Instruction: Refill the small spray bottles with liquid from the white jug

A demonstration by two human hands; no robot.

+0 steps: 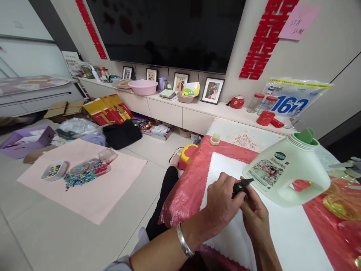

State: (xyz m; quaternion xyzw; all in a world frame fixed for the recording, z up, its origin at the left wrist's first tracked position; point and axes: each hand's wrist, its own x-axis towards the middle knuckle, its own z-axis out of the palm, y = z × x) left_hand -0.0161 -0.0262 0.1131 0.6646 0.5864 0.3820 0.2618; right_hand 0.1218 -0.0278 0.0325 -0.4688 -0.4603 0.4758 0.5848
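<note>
Both hands meet over a white scalloped-edge sheet (225, 167) on the table. My left hand (222, 199), with a silver bracelet on its wrist, is closed around a small black object (240, 187) that has a pointed, nib-like tip. My right hand (256, 214) is closed too, its fingers pressed against the same object from the right; most of the object is hidden between the fingers. Just beyond the hands stands a pale green laundry detergent bottle (299, 177), uncapped, with a green spout (307, 135) showing in its mouth.
Red plastic film (186, 195) covers the table, and a pale cap (214, 139) sits near its far edge. Yellow tubing (338, 201) lies at right. On the floor, a pink sheet (113, 184) bears colourful beads (84, 173) and a white box (55, 171). A low cabinet (166, 113) runs behind.
</note>
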